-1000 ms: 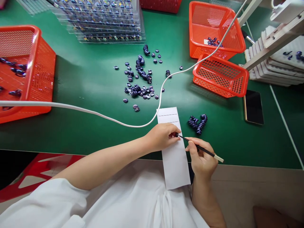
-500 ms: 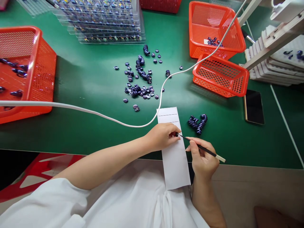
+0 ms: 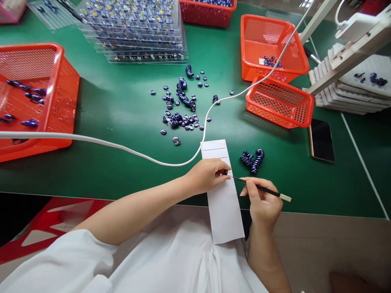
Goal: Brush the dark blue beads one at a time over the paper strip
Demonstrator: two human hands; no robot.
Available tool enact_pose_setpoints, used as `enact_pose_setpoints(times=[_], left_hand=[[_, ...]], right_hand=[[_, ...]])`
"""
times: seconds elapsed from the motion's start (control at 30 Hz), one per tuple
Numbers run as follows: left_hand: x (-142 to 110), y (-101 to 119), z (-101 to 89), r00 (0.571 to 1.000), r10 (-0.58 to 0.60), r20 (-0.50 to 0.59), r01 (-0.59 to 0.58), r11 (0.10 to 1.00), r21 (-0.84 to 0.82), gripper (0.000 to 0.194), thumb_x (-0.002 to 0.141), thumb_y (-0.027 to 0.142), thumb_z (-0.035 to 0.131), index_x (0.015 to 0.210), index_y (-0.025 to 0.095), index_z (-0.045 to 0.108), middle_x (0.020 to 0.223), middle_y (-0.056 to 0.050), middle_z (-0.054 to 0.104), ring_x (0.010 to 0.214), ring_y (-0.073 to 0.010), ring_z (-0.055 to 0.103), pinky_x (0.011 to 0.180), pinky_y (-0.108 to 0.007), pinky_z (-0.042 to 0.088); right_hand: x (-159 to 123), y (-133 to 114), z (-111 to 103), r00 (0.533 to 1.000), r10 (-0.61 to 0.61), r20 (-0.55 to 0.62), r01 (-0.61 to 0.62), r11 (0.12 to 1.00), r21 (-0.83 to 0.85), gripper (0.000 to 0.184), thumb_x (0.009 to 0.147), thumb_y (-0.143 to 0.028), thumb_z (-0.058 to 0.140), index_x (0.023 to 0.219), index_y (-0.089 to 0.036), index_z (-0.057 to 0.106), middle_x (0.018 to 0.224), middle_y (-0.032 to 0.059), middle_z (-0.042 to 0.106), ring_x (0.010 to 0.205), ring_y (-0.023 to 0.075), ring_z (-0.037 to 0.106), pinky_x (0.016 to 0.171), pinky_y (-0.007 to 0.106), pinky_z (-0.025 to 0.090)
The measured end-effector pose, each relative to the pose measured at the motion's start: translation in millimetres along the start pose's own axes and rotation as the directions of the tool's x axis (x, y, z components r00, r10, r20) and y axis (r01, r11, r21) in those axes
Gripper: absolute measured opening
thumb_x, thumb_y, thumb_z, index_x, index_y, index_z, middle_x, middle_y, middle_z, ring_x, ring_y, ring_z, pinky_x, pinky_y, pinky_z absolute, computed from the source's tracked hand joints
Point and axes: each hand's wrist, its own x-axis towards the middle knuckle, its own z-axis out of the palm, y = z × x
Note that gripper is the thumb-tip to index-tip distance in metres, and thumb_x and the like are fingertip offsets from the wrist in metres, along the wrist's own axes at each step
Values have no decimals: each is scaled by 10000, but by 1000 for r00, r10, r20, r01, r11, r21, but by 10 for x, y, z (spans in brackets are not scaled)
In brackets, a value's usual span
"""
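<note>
Over a long white paper strip (image 3: pixel 224 211), my left hand (image 3: pixel 209 175) pinches a small dark shiny piece (image 3: pixel 225 172) between thumb and fingertips. My right hand (image 3: pixel 264 201) grips a fine paintbrush (image 3: pixel 269 190) with a black handle and a pale end, its thin tip pointing at that piece. Whether the tip touches it is too small to tell. Right of the strip lies a cluster of stacked dark blue shiny pieces (image 3: pixel 253 161). Beyond my hands, many similar loose pieces (image 3: pixel 179 120) are scattered on the green table (image 3: pixel 122 118).
A white cable (image 3: pixel 159 163) crosses the table and passes by the strip's far end. Orange baskets stand at left (image 3: pixel 69 97) and far right (image 3: pixel 275 30), with a smaller one (image 3: pixel 279 101) in front. Clear trays (image 3: pixel 146 57) are stacked at the back. A phone (image 3: pixel 321 140) lies right.
My right hand has shifted slightly right with the paintbrush. My left hand keeps its pinch on the small piece. The camera view has tilted a little, showing more of the table's far side.
</note>
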Motion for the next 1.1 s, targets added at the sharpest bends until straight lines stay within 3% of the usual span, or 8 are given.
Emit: enact_pose_setpoints(times=[0.13,0.3,0.37,0.5,0.6,0.67,0.8,1.1], left_hand=[[-61,-50,-358,988,-75,-134,105,968,229,201,914,204,611,1087,169,709,897,-66,724,773,-181,666,746,-304,548],[-148,-133,-724,907,-283,-313,421,666,616,418,898,219,579,1310,154,591,1100,-160,660,1062,-341,602,867,-466,553],[-141,-101,-680,918,-265,-294,396,641,658,486,878,215,603,1352,120,547,1199,-205,615,1142,-377,557,905,-508,546],[17,64,-321,993,-63,-96,107,814,571,432,903,177,588,1327,98,560,1317,-217,574,1189,-354,541,993,-519,515],[263,139,-31,991,131,39,-135,877,462,356,936,139,553,1290,130,584,1313,-191,603,1150,-316,573,966,-508,524],[444,126,94,982,172,85,-191,896,401,334,936,139,581,1269,137,603,1291,-174,625,1108,-295,597,949,-480,530],[665,25,184,980,144,139,-180,936,303,273,900,121,656,1172,144,664,1115,-121,687,1021,-251,633,898,-385,544],[631,65,116,977,6,212,-78,940,333,165,882,168,704,1047,173,701,938,-62,702,848,-212,679,729,-292,527]], right_hand=[[91,-37,-126,980,47,-194,-17,988,153,145,849,-304,746,821,-172,692,786,30,743,486,116,632,491,270,522],[187,-17,-219,928,102,-359,12,953,302,158,801,-270,782,808,-168,662,783,23,749,465,103,617,470,245,477],[207,5,-205,915,104,-389,26,948,316,164,791,-264,784,815,-167,655,778,20,748,459,102,612,473,246,478],[219,54,-177,901,81,-427,47,958,282,177,790,-279,777,821,-172,639,788,18,747,453,103,606,475,258,492],[209,87,-189,907,68,-415,52,961,271,185,797,-297,772,832,-174,637,788,17,747,457,104,607,480,262,500],[198,107,-204,912,64,-405,51,962,267,187,805,-305,768,841,-174,641,794,20,748,464,106,612,481,263,504],[178,138,-215,918,59,-393,52,963,265,181,816,-308,764,835,-169,650,808,27,749,473,104,614,482,262,504],[183,156,-201,919,63,-390,52,960,276,163,814,-292,778,823,-162,681,803,34,754,479,107,618,512,269,495]])
